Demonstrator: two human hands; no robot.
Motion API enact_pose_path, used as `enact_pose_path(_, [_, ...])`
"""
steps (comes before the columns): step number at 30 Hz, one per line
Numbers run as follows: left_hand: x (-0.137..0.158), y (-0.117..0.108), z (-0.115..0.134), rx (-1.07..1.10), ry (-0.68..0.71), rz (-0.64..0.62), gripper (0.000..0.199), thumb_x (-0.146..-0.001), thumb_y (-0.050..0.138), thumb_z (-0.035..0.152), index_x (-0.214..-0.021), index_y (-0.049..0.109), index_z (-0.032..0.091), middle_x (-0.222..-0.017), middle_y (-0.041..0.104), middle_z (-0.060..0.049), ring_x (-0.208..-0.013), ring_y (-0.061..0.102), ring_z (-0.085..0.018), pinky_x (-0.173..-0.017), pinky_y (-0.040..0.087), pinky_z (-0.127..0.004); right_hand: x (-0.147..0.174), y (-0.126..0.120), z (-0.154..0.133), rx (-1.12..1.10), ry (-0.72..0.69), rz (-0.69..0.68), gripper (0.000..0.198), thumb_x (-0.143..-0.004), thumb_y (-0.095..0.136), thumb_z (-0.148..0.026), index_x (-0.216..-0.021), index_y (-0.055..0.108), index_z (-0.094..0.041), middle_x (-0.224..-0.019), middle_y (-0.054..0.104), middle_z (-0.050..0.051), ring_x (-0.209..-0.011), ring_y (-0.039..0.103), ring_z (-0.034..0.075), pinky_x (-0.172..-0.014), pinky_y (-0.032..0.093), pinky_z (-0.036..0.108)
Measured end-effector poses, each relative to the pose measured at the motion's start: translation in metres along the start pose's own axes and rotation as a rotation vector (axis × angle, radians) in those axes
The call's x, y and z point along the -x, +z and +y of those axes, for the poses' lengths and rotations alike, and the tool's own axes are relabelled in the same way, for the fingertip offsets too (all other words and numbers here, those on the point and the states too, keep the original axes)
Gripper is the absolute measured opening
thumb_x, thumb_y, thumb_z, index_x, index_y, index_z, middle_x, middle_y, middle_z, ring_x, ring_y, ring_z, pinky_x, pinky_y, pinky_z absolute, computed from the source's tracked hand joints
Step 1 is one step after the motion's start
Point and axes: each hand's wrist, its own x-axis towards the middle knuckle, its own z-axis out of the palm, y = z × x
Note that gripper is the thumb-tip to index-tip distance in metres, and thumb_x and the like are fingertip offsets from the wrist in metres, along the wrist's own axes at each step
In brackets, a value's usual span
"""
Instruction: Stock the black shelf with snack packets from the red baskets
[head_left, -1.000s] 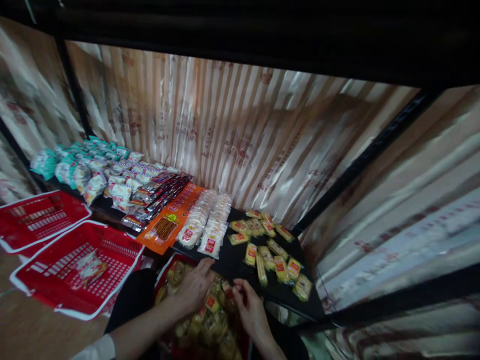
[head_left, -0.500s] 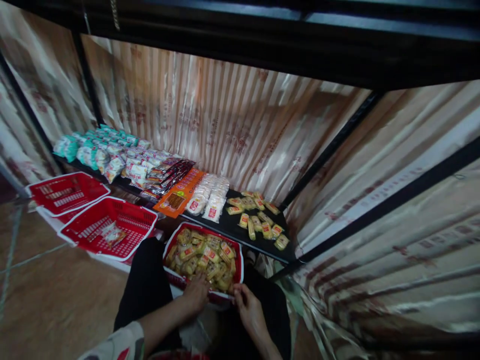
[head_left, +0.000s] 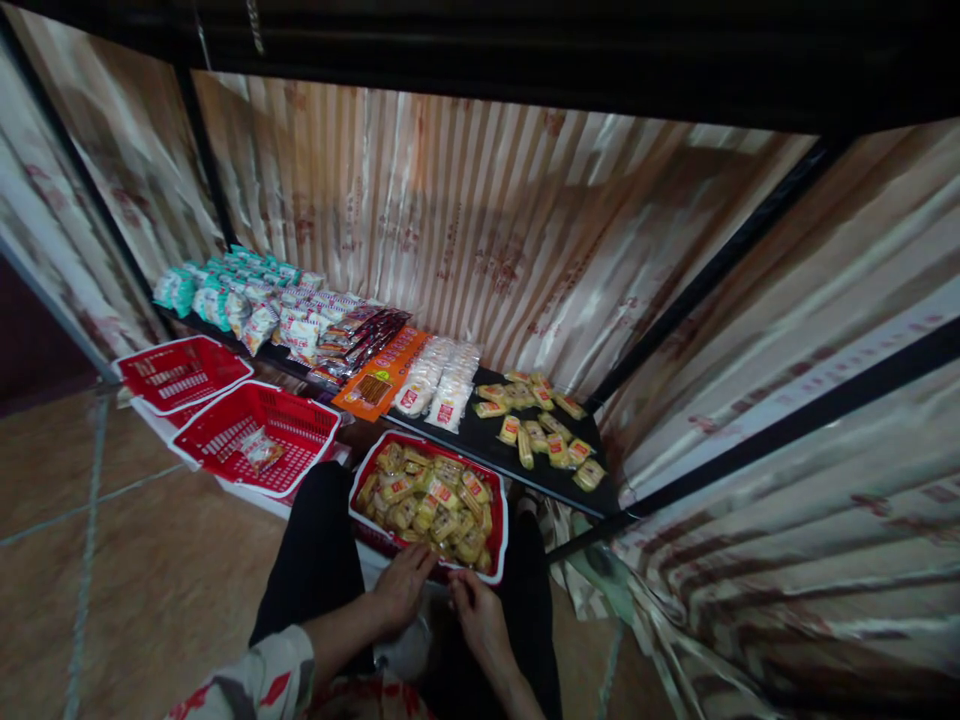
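A red basket (head_left: 504,520) with a white rim sits between my knees, filled with small yellow-wrapped snack packets (head_left: 442,490). My left hand (head_left: 403,588) lies at the basket's near rim, fingers stretched forward beside the nearest packets. Just right of it, my right hand (head_left: 478,612) has its thumb and forefinger curled together by the same rim. What those fingers hold, if anything, is too small to tell. Beyond the basket, more yellow packets (head_left: 555,445) lie loosely on a low black shelf (head_left: 487,450).
Left along the shelf are white packets (head_left: 442,385), an orange bag (head_left: 375,385), dark-and-white packs (head_left: 349,335) and teal bags (head_left: 214,300). Two more red baskets (head_left: 300,420) stand on the tiled floor, one with a packet inside. A black frame bar (head_left: 750,430) and striped curtain (head_left: 450,220) enclose the shelf.
The view has shifted, so the shelf and baskets appear farther right. My left hand has drawn back slightly from the packets. My right hand has moved left along the rim from the corner.
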Motion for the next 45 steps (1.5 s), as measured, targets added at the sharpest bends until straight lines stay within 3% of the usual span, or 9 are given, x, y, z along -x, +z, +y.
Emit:
enact_pose_path(8, [0.0, 0.005, 0.005, 0.057, -0.041, 0.062, 0.062, -0.075, 0.042, 0.01, -0.137, 0.038, 0.012, -0.145, 0.036, -0.014, -0.135, 0.03, -0.026, -0.112, 0.025, -0.043, -0.012, 0.005, -0.003, -0.068, 0.013, -0.008, 0.036, -0.074, 0.05, -0.053, -0.075, 0.065, -0.02, -0.063, 0.066, 0.004, -0.054, 0.06, 0.019, -0.054, 0.048, 0.029])
enact_pose_path(12, [0.001, -0.001, 0.011, 0.037, -0.05, 0.069, 0.058, -0.077, 0.041, 0.01, -0.135, 0.04, 0.012, -0.142, 0.04, -0.015, -0.133, 0.033, -0.027, -0.111, 0.026, -0.043, -0.026, 0.0, 0.004, -0.136, 0.063, 0.0, 0.037, -0.074, 0.051, -0.053, -0.08, 0.065, -0.02, -0.071, 0.069, 0.006, -0.058, 0.062, 0.019, -0.056, 0.05, 0.029])
enact_pose_path(18, [-0.007, -0.004, 0.018, 0.024, -0.09, 0.119, 0.046, -0.079, 0.042, 0.014, -0.125, 0.049, 0.014, -0.13, 0.051, -0.013, -0.122, 0.044, -0.024, -0.107, 0.031, -0.039, -0.046, -0.008, 0.012, -0.205, 0.101, 0.056, 0.045, -0.068, 0.055, -0.06, -0.081, 0.066, -0.018, -0.067, 0.068, 0.006, -0.058, 0.064, 0.02, -0.056, 0.052, 0.03])
enact_pose_path(28, [-0.014, -0.03, 0.007, -0.008, -0.041, -0.001, 0.031, -0.075, 0.046, 0.01, -0.103, 0.059, 0.013, -0.11, 0.062, -0.012, -0.107, 0.054, -0.023, -0.096, 0.04, -0.034, -0.083, -0.002, -0.002, -0.064, 0.029, -0.004, 0.05, -0.074, 0.048, -0.061, -0.088, 0.067, -0.017, -0.068, 0.068, 0.007, -0.059, 0.062, 0.019, -0.054, 0.049, 0.028])
enact_pose_path(32, [-0.018, -0.037, 0.006, -0.027, -0.018, -0.027, 0.026, -0.075, 0.045, 0.009, -0.095, 0.061, 0.013, -0.101, 0.065, -0.012, -0.103, 0.056, -0.024, -0.093, 0.042, -0.033, -0.083, 0.002, -0.005, -0.029, -0.008, 0.026, 0.045, -0.077, 0.048, -0.056, -0.088, 0.068, -0.018, -0.065, 0.067, 0.006, -0.058, 0.062, 0.019, -0.055, 0.049, 0.028])
enact_pose_path(39, [-0.02, -0.042, 0.005, -0.073, 0.006, -0.047, 0.023, -0.077, 0.047, 0.01, -0.094, 0.062, 0.014, -0.101, 0.065, -0.012, -0.103, 0.056, -0.023, -0.093, 0.043, -0.034, -0.081, 0.006, 0.005, -0.071, 0.043, 0.096, 0.049, -0.071, 0.046, -0.06, -0.084, 0.066, -0.016, -0.07, 0.069, 0.008, -0.057, 0.062, 0.019, -0.055, 0.05, 0.03])
enact_pose_path(45, [-0.015, -0.044, 0.008, -0.074, 0.009, -0.027, 0.022, -0.076, 0.047, 0.007, -0.092, 0.062, 0.013, -0.101, 0.065, -0.012, -0.103, 0.056, -0.023, -0.091, 0.043, -0.032, -0.076, 0.008, 0.008, 0.034, 0.035, 0.089, 0.044, -0.074, 0.044, -0.055, -0.082, 0.066, -0.018, -0.066, 0.068, 0.005, -0.056, 0.062, 0.018, -0.054, 0.049, 0.028])
